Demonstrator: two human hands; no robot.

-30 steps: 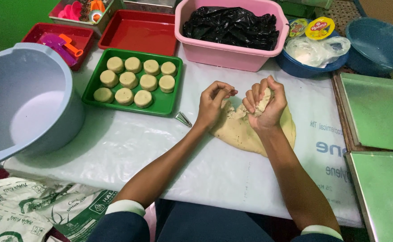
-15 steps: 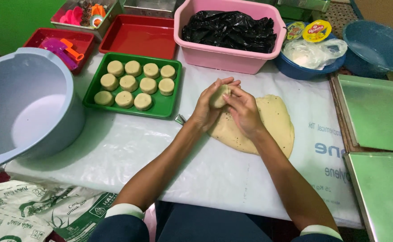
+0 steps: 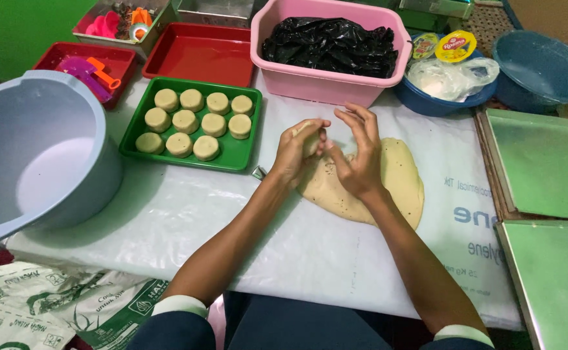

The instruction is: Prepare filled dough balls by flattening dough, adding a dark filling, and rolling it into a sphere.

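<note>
Beige dough piece (image 3: pixel 310 139) is cupped in left hand (image 3: pixel 295 154) fingers; right hand (image 3: pixel 359 155), fingers released, should be pressed evenly above dough slab (image 3: pixel 397 178).

Wall: a plain bright green painted wall (image 3: pixel 18 29) fills the far upper-left corner, well beyond the fingers.
Table: a wide work table covered in a translucent white plastic sheet (image 3: pixel 167 214) spreads out beneath and all around the fingers.
Floor: dark floor, partly covered by crumpled white-and-green printed sacks (image 3: pixel 50 308), lies near left, well below the fingers.
Light: soft, even indoor light; faint shadows.
</note>
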